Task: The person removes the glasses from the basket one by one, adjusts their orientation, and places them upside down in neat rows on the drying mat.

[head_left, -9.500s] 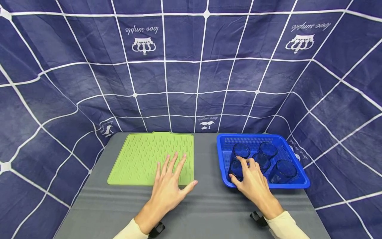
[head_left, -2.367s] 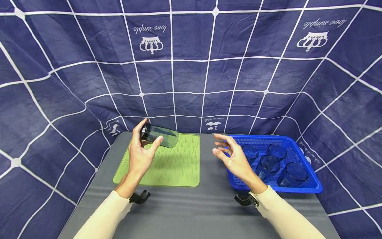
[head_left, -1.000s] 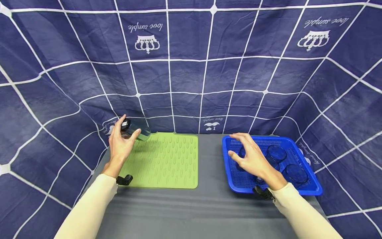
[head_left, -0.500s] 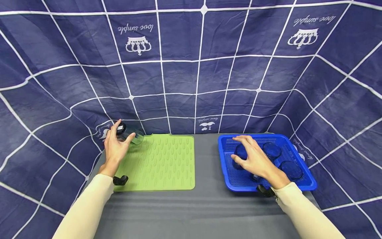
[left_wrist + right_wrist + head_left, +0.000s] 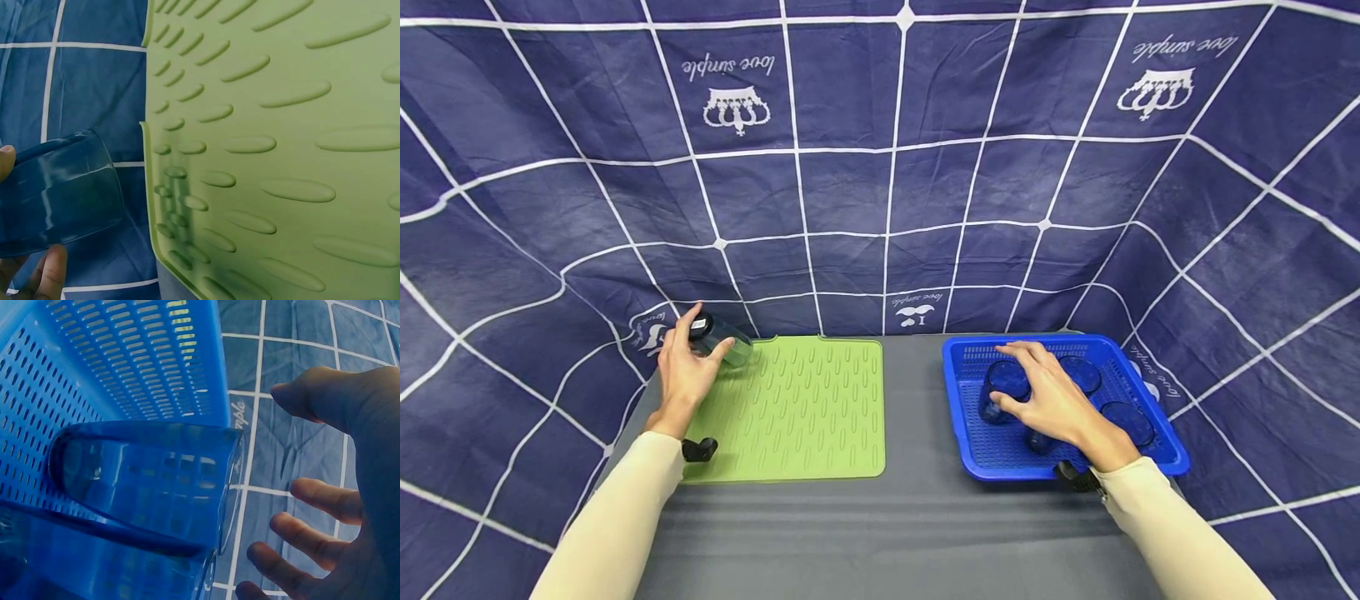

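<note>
My left hand [image 5: 685, 375] grips a clear drinking glass [image 5: 722, 343] by its base end. The glass is tilted, its mouth toward the right, at the back left corner of the green ridged mat [image 5: 820, 408]. In the left wrist view the glass [image 5: 62, 194] shows the thumb and fingers on opposite sides of it; I cannot tell whether its rim touches the mat. My right hand [image 5: 1048, 400] is over the blue basket [image 5: 951, 400], thumb and fingers spread, close to a glass [image 5: 1002, 392]. The right wrist view shows those fingers apart from the nearest glass [image 5: 150, 481].
Several more glasses stand in the basket, such as the front right glass [image 5: 1127, 423], some partly hidden by my right hand. A grey tabletop [image 5: 917, 442] lies between mat and basket. A blue gridded curtain [image 5: 850, 192] encloses the back and sides.
One glass has left the basket and is now in my left hand, which has moved left and lowered toward the mat's back corner. My right hand has returned over the basket's remaining glasses.
</note>
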Demonstrator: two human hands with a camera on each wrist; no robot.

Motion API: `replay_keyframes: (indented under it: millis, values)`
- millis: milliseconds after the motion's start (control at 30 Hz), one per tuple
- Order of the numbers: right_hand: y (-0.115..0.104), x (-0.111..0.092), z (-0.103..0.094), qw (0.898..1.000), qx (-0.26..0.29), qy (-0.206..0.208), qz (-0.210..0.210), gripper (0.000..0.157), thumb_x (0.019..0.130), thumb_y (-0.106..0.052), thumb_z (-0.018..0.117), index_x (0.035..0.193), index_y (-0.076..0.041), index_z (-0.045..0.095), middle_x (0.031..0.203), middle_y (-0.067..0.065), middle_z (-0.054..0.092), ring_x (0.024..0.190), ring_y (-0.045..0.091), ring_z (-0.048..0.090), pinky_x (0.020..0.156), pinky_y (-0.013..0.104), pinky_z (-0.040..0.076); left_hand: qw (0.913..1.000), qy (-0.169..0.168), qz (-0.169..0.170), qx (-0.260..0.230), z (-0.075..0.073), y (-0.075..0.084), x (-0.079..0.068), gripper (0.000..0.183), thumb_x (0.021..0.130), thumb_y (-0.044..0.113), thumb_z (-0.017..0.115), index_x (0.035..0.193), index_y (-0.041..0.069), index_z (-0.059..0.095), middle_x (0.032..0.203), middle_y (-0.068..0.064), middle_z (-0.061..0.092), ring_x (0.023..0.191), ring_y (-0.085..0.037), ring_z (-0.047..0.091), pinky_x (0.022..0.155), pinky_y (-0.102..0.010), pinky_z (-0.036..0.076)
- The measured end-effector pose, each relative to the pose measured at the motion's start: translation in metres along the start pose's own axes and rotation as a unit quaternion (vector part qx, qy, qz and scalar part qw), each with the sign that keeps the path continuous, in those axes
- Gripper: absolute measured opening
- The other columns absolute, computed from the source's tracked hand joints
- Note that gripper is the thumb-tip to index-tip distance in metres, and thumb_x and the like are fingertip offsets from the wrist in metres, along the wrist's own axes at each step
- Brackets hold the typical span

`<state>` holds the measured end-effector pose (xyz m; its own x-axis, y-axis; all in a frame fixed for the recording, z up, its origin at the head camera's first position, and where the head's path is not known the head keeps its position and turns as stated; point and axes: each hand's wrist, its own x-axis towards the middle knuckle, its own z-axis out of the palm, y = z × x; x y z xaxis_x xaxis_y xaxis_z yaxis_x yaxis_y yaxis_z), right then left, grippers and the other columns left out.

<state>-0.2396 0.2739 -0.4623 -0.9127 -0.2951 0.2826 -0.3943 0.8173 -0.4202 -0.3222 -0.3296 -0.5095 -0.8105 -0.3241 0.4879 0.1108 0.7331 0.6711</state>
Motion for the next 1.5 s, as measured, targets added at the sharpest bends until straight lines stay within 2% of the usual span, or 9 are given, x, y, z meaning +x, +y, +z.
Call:
replay_keyframes:
  millis: [367, 600, 767, 967, 1200, 1500]
  values:
    - [0.007, -0.002, 0.002, 0.999, -0.015, -0.019, 0.02, 0.081, 0.098, -0.035, 0.094, 0.164, -0.005, 0.06, 0.163, 0.027, 0.061, 0.151, 0.058, 0.058, 0.123, 0.078, 0.049, 0.9995, -0.015, -0.015, 0.023, 0.006, -0.012, 0.006, 0.087, 0.097, 0.023, 0.096, 0.173, 0.026, 0.055, 0.126, -0.032, 0.065, 0.113, -0.051, 0.063, 0.104, -0.066, 0.048]
    - [0.009, 0.0, 0.004, 0.998, -0.018, -0.037, 0.037, 0.085, 0.098, -0.04, 0.094, 0.166, -0.006, 0.057, 0.164, 0.028, 0.06, 0.151, 0.059, 0.059, 0.121, 0.08, 0.05, 0.9988, -0.028, -0.024, 0.032, 0.009, -0.019, 0.006, 0.087, 0.096, 0.022, 0.096, 0.173, 0.024, 0.055, 0.126, -0.032, 0.064, 0.114, -0.054, 0.062, 0.108, -0.07, 0.048]
    - [0.011, 0.0, 0.008, 0.997, -0.024, -0.053, 0.046, 0.088, 0.097, -0.043, 0.095, 0.168, -0.007, 0.056, 0.163, 0.028, 0.06, 0.149, 0.058, 0.061, 0.117, 0.08, 0.054, 0.9974, -0.043, -0.041, 0.041, 0.009, -0.024, 0.003, 0.087, 0.098, 0.021, 0.095, 0.174, 0.025, 0.053, 0.138, -0.035, 0.065, 0.125, -0.058, 0.063, 0.111, -0.073, 0.048]
    - [0.012, -0.001, 0.01, 0.996, -0.031, -0.061, 0.055, 0.09, 0.097, -0.044, 0.095, 0.169, -0.009, 0.055, 0.161, 0.027, 0.063, 0.148, 0.057, 0.063, 0.112, 0.08, 0.057, 0.9961, -0.053, -0.049, 0.05, 0.011, -0.029, 0.002, 0.088, 0.098, 0.021, 0.095, 0.175, 0.026, 0.052, 0.14, -0.034, 0.064, 0.127, -0.058, 0.062, 0.112, -0.073, 0.048]
    - [0.012, 0.0, 0.01, 0.996, -0.036, -0.067, 0.055, 0.092, 0.096, -0.043, 0.096, 0.171, -0.01, 0.054, 0.159, 0.026, 0.065, 0.143, 0.054, 0.068, 0.11, 0.077, 0.059, 0.9946, -0.068, -0.054, 0.056, 0.014, -0.032, 0.003, 0.09, 0.099, 0.023, 0.095, 0.176, 0.029, 0.05, 0.154, -0.036, 0.061, 0.144, -0.063, 0.059, 0.12, -0.075, 0.047]
    - [0.015, 0.001, 0.013, 0.996, -0.039, -0.061, 0.052, 0.09, 0.095, -0.04, 0.097, 0.17, -0.01, 0.055, 0.154, 0.023, 0.069, 0.137, 0.052, 0.071, 0.108, 0.076, 0.061, 0.9916, -0.094, -0.045, 0.076, 0.019, -0.036, 0.006, 0.091, 0.102, 0.027, 0.092, 0.179, 0.03, 0.045, 0.155, -0.037, 0.059, 0.14, -0.064, 0.06, 0.115, -0.079, 0.049]
